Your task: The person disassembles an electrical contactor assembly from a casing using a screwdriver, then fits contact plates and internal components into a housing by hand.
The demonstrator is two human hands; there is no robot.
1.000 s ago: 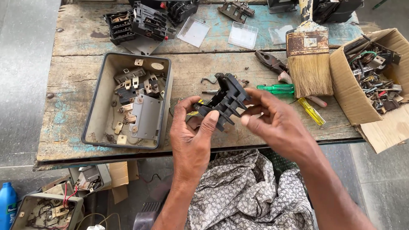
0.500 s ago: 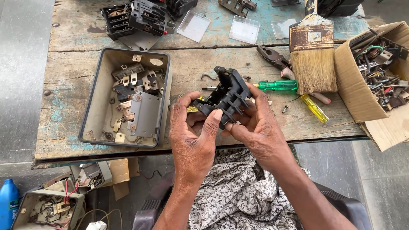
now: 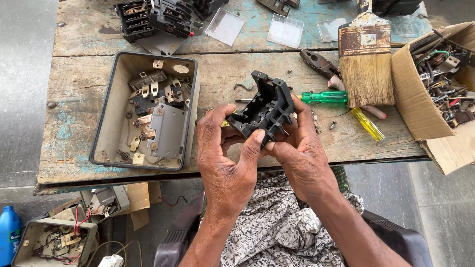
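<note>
A black plastic switch housing with several open slots is held above the near edge of a worn wooden table. My left hand grips it from below and the left, thumb pressed on its lower edge. My right hand holds its right side, fingers wrapped behind it. A yellow piece shows just behind my left fingers. Both hands are close together over my lap, which is covered by patterned cloth.
A grey metal box with loose switch parts lies left. A green screwdriver, yellow screwdriver, pliers and wide brush lie right, beside a cardboard box of parts. More black switch blocks and clear covers sit at the back.
My hands have drawn closer together on the housing and turned it so its open slots face up. The view has shifted slightly.
</note>
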